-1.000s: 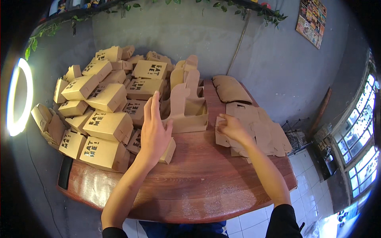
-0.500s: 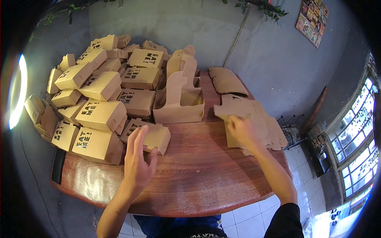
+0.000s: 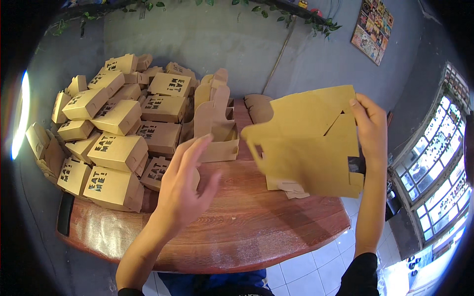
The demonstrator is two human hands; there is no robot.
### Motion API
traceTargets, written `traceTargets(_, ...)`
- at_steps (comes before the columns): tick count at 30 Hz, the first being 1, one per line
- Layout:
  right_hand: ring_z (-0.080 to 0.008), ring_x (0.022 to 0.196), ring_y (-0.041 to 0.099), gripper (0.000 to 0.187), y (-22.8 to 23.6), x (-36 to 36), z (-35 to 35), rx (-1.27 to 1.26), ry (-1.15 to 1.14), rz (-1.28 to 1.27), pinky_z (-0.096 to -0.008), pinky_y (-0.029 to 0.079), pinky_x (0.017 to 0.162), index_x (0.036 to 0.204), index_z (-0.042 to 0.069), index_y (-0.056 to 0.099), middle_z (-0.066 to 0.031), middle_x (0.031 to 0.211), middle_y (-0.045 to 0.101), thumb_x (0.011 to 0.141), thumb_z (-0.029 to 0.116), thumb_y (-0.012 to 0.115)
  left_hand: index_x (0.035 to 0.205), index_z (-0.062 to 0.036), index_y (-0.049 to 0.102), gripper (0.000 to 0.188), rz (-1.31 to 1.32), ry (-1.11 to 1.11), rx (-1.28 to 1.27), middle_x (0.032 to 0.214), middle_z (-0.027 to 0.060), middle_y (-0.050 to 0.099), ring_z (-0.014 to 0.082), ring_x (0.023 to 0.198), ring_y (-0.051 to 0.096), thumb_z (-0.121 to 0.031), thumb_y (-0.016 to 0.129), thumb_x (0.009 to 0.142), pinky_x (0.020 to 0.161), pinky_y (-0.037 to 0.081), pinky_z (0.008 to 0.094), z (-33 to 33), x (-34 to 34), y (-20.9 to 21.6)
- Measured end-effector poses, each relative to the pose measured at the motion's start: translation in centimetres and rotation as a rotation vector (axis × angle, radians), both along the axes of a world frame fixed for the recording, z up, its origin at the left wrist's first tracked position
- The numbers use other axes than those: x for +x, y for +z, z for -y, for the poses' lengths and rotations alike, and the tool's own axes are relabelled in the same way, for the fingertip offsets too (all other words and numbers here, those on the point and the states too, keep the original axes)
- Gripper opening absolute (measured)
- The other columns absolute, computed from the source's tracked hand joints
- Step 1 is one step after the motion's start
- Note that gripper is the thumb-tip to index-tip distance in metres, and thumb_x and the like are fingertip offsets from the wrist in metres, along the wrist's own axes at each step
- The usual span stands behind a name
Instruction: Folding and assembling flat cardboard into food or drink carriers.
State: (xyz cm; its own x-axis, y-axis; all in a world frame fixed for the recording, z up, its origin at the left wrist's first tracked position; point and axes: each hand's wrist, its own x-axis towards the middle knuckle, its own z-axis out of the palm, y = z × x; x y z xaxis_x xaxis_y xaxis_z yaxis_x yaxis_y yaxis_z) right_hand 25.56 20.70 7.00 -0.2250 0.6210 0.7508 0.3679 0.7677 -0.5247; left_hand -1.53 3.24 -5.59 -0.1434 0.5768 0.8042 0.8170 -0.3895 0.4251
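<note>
My right hand (image 3: pixel 371 123) grips a flat brown cardboard blank (image 3: pixel 316 133) by its right edge, thumb on the near face. The blank is lifted above the table and tilted, with slits and a cut-out along its edges. Below it, part of a pile of flat cardboard blanks (image 3: pixel 295 189) shows; the held sheet hides most of it. My left hand (image 3: pixel 185 185) is raised over the table with fingers apart and nothing in it. Behind its fingers stands a folded cardboard carrier (image 3: pixel 219 151) with a tall handle, and a small folded box (image 3: pixel 154 170) is partly covered by it.
Folded cardboard boxes (image 3: pixel 118 150) with black lettering are stacked across the left of the wooden table (image 3: pixel 247 222). More flat brown cardboard (image 3: pixel 257 107) lies at the back. A grey wall (image 3: pixel 197 44) rises behind, and a barred window (image 3: pixel 434 153) is at right.
My right hand has taken a blank off the pile and raised it up and to the right. My left hand has moved slightly right, its fingers spreading. The view has shifted a little.
</note>
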Motion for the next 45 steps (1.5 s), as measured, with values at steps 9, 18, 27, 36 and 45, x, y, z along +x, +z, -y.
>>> traceTargets(9,-0.0043,0.065,0.042,0.018,1.3,-3.6,7.5,-0.092,0.284,0.313,-0.0251,0.036,0.056,0.095,0.000,0.063,0.0043,0.070,0.052,0.093,0.018,0.064,0.131,-0.0023,0.051,0.061,0.066,-0.175,0.073,0.113,0.0175,0.062,0.0309,0.103,0.063,-0.022,0.079,0.081,0.086,0.052,0.0378,-1.6,3.0,4.4)
traceTargets(18,-0.0072,0.063,0.048,0.026,0.3,-4.5,6.7,-0.213,0.515,0.361,-0.0281,0.042,0.057,0.105,-0.001,0.063,-0.0031,0.072,0.062,0.084,0.010,0.072,0.111,0.0012,0.066,0.033,0.256,-0.174,-0.151,0.094,0.0104,0.071,0.0127,0.086,0.065,-0.011,0.077,0.081,0.078,0.051,0.0279,1.8,1.2,6.4)
traceTargets(27,-0.0156,0.067,0.061,0.029,1.1,-7.0,7.6,-0.133,0.510,0.447,-0.0309,0.046,0.061,0.107,-0.002,0.064,-0.0113,0.074,0.063,0.080,0.007,0.072,0.127,-0.0021,0.057,0.053,-0.158,0.113,-0.159,0.114,0.0147,0.067,0.0281,0.103,0.066,-0.012,0.076,0.079,0.088,0.050,0.0361,3.5,0.7,9.6)
traceTargets(36,-0.0076,0.070,0.058,0.035,-0.3,-8.8,7.2,-0.291,0.625,0.379,-0.0249,0.047,0.062,0.117,0.004,0.067,-0.0058,0.084,0.070,0.083,0.011,0.074,0.102,-0.0001,0.057,0.031,0.089,-0.130,0.083,0.096,0.0103,0.061,0.0208,0.095,0.062,-0.002,0.076,0.078,0.089,0.048,0.0331,2.0,0.7,8.5)
traceTargets(45,-0.0083,0.071,0.061,0.028,0.0,-9.0,5.6,-0.535,0.654,0.373,-0.0233,0.048,0.062,0.115,0.007,0.069,-0.0061,0.080,0.070,0.088,0.014,0.072,0.109,0.0004,0.057,0.033,0.105,-0.374,-0.076,0.110,0.0096,0.059,0.0211,0.107,0.057,-0.007,0.075,0.083,0.097,0.043,0.0322,2.8,-0.3,8.6)
